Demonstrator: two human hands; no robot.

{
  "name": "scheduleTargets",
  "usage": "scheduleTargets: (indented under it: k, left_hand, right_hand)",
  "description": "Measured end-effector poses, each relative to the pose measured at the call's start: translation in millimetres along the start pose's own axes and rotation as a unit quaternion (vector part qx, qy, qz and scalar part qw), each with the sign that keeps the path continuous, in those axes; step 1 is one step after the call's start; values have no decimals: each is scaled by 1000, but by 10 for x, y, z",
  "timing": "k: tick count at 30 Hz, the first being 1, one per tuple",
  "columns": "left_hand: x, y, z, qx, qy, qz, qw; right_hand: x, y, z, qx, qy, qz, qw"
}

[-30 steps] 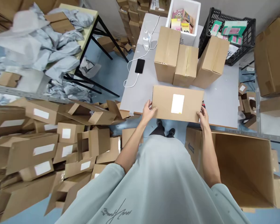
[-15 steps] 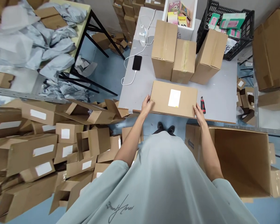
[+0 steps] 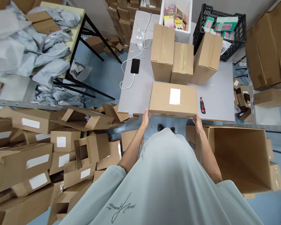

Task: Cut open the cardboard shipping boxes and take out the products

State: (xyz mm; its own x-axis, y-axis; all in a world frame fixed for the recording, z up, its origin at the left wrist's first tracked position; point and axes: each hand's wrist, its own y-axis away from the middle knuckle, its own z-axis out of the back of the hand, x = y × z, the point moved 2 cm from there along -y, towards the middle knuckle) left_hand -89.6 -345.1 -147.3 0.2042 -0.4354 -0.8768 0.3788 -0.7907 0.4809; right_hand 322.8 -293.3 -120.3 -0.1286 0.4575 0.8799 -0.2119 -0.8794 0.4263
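A closed cardboard box with a white label lies at the front edge of the grey table. My left hand grips its near left corner, and my right hand grips its near right corner; the fingertips are partly hidden at the box's lower edge. Just right of the box lies a red and black cutter. Behind it stand three taped boxes, the left one, the middle one and the right one. A black phone with a white cable lies to the left.
A white bin and a black crate hold small packages at the back. Below the table on the right is a large open carton. Several opened boxes are piled at left, under a table with grey bags.
Both hands have slid from the box's sides down to its near lower corners. The box's near side shows more now. The whole view has shifted slightly.
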Motion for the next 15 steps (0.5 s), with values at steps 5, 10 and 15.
scheduleTargets:
  k: [5, 10, 15]
  left_hand:
    - [-493, 19, 108, 0, 27, -110, 994]
    - [-865, -73, 185, 24, 62, -211, 975]
    - [-693, -205, 248, 11, 81, -168, 982]
  right_hand:
    - [473, -19, 52, 41, -15, 97, 994]
    - [818, -122, -12, 90, -12, 152, 984]
    - [777, -170, -104, 108, -3, 136, 985]
